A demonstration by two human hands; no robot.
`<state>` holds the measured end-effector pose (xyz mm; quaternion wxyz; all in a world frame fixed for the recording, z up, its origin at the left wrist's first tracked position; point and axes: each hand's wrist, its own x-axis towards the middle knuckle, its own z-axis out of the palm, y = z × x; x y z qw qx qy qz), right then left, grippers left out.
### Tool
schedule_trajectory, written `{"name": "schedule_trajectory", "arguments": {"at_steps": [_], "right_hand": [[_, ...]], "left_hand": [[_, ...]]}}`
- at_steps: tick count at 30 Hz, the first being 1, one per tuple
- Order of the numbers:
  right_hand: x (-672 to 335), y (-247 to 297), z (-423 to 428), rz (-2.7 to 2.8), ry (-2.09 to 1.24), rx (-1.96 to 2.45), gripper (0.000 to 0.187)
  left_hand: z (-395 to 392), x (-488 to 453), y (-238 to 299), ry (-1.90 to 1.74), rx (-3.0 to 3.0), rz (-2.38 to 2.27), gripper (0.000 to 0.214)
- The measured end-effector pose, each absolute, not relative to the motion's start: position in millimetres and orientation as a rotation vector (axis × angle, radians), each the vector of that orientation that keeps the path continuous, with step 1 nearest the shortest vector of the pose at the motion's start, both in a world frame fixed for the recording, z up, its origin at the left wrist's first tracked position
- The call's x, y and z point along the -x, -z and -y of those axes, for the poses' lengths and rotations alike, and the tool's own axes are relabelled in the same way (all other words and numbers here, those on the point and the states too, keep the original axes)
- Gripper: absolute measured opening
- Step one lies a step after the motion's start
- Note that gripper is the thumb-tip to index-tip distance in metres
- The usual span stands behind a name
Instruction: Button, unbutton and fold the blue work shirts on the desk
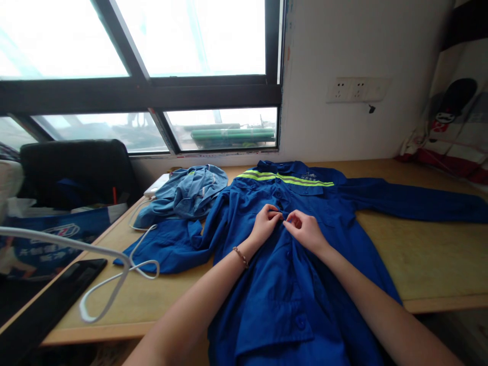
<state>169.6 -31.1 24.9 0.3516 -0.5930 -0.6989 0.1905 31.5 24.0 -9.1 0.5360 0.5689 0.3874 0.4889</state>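
A blue work jacket with yellow-and-grey reflective stripes across the chest lies face up on the wooden table, its lower part hanging over the front edge. Both hands meet at its front opening, just below the chest. My left hand, with a beaded bracelet on the wrist, pinches the cloth of the front edge. Close beside it, my right hand pinches the other side of the opening between thumb and fingers. Whatever button lies between the fingertips is hidden. One sleeve stretches out to the right, the other folds to the left.
Left of the jacket lies a crumpled light-blue garment near a white power strip. A white cable loops over the table's left side, by a dark flat object. A window and a wall socket are behind.
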Motion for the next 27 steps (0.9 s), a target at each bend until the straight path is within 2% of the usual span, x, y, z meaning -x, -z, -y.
{"name": "schedule_trajectory", "arguments": {"at_steps": [5,10,12,14,18,22,27], "right_hand": [[-165,-26,60,2.01,-0.352,1.9,0.023],[-181,-15,50,1.826,-0.52,1.919,0.036],[-189,-10,37,1.737,-0.691,1.823,0.025],[-196,-8,24,1.572,-1.014,1.663,0.013],[-206,-10,8,1.007,-1.578,1.267,0.023],[-208,-16,10,0.88,-1.75,1.077,0.027],[-207,-18,13,0.901,-1.743,1.085,0.024]], "left_hand": [[-52,-29,8,-1.122,-1.678,-0.921,0.014],[-86,-27,1,-1.054,-1.956,-0.941,0.023],[-99,-28,1,-1.04,-1.973,-0.955,0.031],[-108,-29,1,-1.047,-1.942,-0.997,0.036],[-106,-32,-8,-1.05,-1.968,-1.057,0.035],[-74,-29,-28,-1.02,-2.109,-1.067,0.021],[-24,-10,-32,-0.672,-2.341,-1.022,0.013]]}}
